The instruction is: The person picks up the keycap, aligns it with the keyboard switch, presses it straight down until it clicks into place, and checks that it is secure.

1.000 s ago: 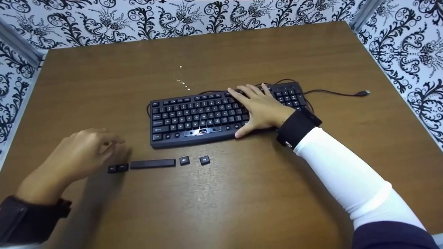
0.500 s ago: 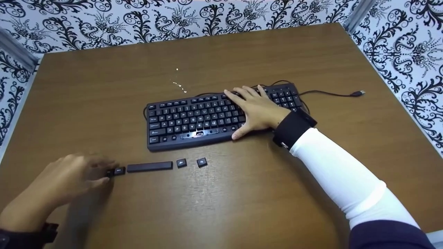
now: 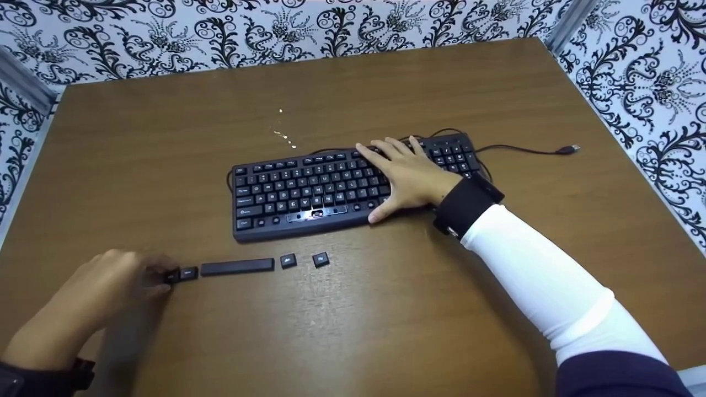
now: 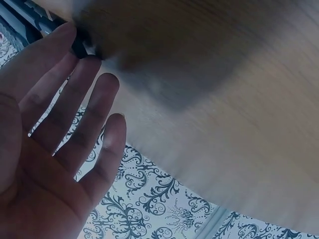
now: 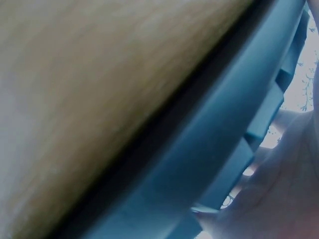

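Observation:
A black keyboard (image 3: 298, 190) lies on the table, its space bar slot (image 3: 317, 214) bare in the front row. Across its right part my right hand (image 3: 411, 176) rests with fingers spread, thumb at the front edge. In the right wrist view the keyboard's side (image 5: 199, 154) runs diagonally beside that palm (image 5: 279, 194). Thumb and index finger of my left hand (image 3: 110, 292) pinch the leftmost keycap (image 3: 172, 276), largely hidden by the fingers. Right of it lie another keycap (image 3: 188, 273), the long space bar (image 3: 237, 267) and two single keycaps (image 3: 288, 261).
The keyboard's cable (image 3: 518, 148) reaches right, ending in a USB plug (image 3: 567, 150). Small white bits (image 3: 284, 137) lie behind the keyboard on the wooden table (image 3: 386, 309). Patterned wall panels (image 3: 287, 30) stand around the table's far and side edges.
My left hand has come down and toward me, onto the leftmost keycap of the row. My right hand stays on the keyboard; the head view has shifted slightly.

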Motion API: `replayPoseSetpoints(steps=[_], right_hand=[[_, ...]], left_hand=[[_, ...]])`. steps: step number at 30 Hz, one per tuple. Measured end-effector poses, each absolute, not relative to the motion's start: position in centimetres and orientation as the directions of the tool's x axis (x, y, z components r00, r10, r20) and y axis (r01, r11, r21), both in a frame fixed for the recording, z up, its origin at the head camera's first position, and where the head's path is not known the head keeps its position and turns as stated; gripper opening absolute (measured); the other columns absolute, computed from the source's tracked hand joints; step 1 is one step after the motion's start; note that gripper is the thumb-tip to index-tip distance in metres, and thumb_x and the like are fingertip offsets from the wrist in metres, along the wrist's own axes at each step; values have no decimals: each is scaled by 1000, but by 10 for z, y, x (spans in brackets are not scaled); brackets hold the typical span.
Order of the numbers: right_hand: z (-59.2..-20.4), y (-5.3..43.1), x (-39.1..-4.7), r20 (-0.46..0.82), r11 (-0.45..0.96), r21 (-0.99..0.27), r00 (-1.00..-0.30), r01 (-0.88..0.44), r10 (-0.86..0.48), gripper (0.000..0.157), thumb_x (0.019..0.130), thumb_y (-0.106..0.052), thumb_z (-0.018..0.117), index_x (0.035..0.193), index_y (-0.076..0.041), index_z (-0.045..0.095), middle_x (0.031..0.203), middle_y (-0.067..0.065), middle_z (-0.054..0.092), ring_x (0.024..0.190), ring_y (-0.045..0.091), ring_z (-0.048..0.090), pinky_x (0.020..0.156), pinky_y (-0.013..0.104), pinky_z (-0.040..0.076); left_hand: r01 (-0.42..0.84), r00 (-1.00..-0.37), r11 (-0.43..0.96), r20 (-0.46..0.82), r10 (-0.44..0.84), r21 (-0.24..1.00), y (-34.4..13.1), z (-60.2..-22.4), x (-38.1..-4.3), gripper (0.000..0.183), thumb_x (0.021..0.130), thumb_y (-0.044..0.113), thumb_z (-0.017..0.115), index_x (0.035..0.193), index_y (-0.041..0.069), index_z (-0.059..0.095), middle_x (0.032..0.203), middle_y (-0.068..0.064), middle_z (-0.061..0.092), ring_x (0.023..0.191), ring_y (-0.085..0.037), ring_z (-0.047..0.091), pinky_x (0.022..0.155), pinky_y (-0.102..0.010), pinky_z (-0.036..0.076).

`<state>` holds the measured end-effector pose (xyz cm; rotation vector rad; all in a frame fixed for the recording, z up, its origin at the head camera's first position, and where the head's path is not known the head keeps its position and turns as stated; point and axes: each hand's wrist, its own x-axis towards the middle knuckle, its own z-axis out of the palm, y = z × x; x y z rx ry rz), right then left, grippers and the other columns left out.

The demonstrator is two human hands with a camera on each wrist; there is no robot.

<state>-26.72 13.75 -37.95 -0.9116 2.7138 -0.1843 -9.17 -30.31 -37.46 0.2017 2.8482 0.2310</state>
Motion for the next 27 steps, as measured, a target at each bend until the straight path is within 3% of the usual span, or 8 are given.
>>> replayPoseSetpoints(steps=[7,14,20,23,27], right_hand=[[-379,137,-267,-209,791,-200,-764,-578,-611,138,57,-86,72,161,-30,1,168,12,11,155,39,7,122,66,-3],[-378,136,-266,-207,792,-196,-765,-579,-610,138,57,-86,72,161,-30,1,168,12,12,155,39,8,121,67,-2],[-379,136,-266,-212,792,-198,-763,-578,-610,138,57,-86,71,161,-30,1,168,12,11,155,39,7,121,67,-3],[-379,136,-266,-214,794,-195,-765,-576,-607,138,56,-87,71,161,-31,0,168,12,11,155,39,7,121,67,-3],[-378,137,-267,-215,795,-197,-766,-573,-605,138,56,-87,71,161,-32,0,168,13,11,155,39,7,121,67,-4]], left_hand=[[124,-960,979,-229,159,161,-307,-374,-91,20,75,6,84,93,12,77,89,-10,76,81,-31,72,72,-54,56],[143,-966,974,-189,176,179,-313,-370,-94,17,79,10,82,93,17,77,86,-6,76,73,-25,70,61,-50,54],[190,-973,957,-89,213,218,-305,-358,-101,16,80,7,78,96,10,75,87,-13,76,70,-26,69,59,-46,56],[237,-969,945,-12,246,223,-296,-351,-107,19,79,6,79,98,7,75,84,-12,75,65,-22,67,55,-41,55],[328,-945,916,83,317,230,-284,-344,-115,22,77,3,81,98,7,75,81,-7,75,58,-10,58,48,-27,46]])
